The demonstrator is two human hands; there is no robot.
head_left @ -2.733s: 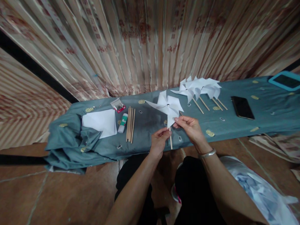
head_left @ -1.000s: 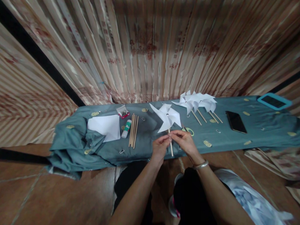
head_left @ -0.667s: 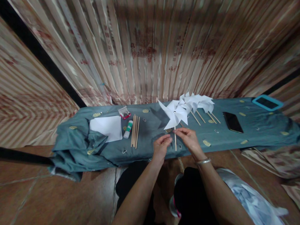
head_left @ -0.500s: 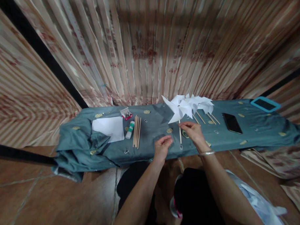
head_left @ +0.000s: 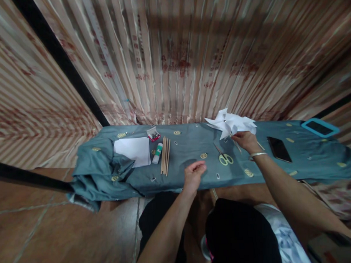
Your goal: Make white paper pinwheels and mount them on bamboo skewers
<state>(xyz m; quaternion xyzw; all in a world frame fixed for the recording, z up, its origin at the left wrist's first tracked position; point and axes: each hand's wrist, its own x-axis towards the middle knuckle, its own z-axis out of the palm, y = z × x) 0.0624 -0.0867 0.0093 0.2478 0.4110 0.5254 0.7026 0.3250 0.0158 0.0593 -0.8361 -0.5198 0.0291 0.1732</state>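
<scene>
My right hand [head_left: 246,141] is closed on the stick of a white paper pinwheel [head_left: 222,121]. Its blades overlap other white pinwheels [head_left: 246,124] lying at the back right of the cloth, and their sticks are partly hidden by the hand. My left hand [head_left: 194,173] hovers near the front edge, fingers drawn together with nothing seen in them. Between the two hands lies a pair of scissors [head_left: 226,159] with pale green handles.
Wooden sticks [head_left: 165,156], a glue stick [head_left: 157,153], a small red-and-white box of pins [head_left: 153,134] and white paper [head_left: 136,150] are on the left. To the right lie a black phone [head_left: 279,149] and a blue-framed device [head_left: 320,127]. A green cloth [head_left: 187,146] covers the bench.
My right hand has carried the pinwheel right and back, lowering it onto the others. The scissors, mostly hidden before, now show fully. My left hand has barely moved.
</scene>
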